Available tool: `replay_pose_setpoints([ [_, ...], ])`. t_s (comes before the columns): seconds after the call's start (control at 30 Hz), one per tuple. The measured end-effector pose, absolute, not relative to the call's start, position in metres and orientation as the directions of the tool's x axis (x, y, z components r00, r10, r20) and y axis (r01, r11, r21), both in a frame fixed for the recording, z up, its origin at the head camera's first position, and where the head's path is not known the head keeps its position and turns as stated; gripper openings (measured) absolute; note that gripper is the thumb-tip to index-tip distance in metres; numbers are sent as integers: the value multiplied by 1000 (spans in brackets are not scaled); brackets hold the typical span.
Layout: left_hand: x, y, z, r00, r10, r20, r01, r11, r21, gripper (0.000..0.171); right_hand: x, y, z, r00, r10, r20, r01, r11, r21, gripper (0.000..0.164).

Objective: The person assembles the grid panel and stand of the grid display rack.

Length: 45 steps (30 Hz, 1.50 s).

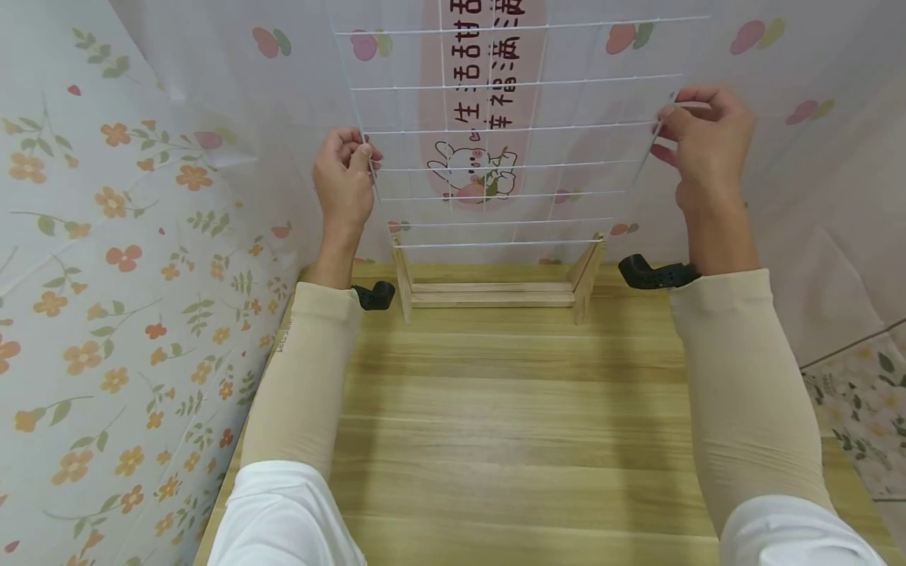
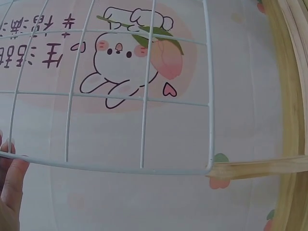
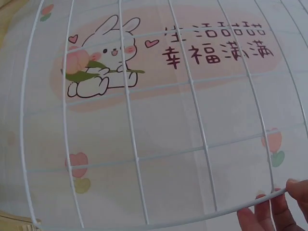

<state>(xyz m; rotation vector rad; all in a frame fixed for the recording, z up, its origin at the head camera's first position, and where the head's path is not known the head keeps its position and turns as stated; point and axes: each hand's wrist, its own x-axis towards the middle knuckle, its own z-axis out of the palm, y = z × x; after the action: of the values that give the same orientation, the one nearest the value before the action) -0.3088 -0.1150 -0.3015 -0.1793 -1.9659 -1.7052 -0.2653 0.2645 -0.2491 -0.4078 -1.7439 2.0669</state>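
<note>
A white wire grid panel (image 1: 495, 243) stands upright in front of me, its lower edge at the tops of the two side pieces of a small wooden stand (image 1: 491, 299). My left hand (image 1: 344, 177) pinches the panel's left side wire between thumb and fingers. On the opposite side, my right hand (image 1: 711, 141) grips the right side wire, slightly higher up. In the left wrist view, the lower corner of the grid (image 2: 211, 144) overlaps a wooden arm of the stand (image 2: 264, 167). Fingers of the right hand (image 3: 269, 214) curl around the outer wire in the right wrist view.
A white curtain (image 1: 283, 86) with printed fruit, a rabbit and lettering hangs behind the panel. Flowered cloth (image 1: 141, 314) covers the left side. The stand rests at the far edge of a wood-grain table (image 1: 495, 440). Black wrist cameras (image 1: 375, 295) sit on both wrists.
</note>
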Motion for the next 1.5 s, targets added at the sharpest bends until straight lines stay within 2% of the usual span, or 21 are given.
replay_pose_setpoints([
  [0.27,-290,-109,-286,-861,-232,453,430,145,891,13,-265,266,-250,-873,485,52,-142,-151,-978,23],
  [0.97,-314,-113,-314,-824,-249,509,481,170,860,13,-266,263,-256,-870,491,43,-152,-186,-971,21],
  [1.33,-317,-118,-325,-842,-277,463,430,173,886,8,-264,257,-261,-876,478,65,-151,-144,-978,18],
  [1.5,-318,-115,-327,-860,-260,440,420,130,898,8,-262,260,-264,-870,488,70,-150,-128,-980,17],
])
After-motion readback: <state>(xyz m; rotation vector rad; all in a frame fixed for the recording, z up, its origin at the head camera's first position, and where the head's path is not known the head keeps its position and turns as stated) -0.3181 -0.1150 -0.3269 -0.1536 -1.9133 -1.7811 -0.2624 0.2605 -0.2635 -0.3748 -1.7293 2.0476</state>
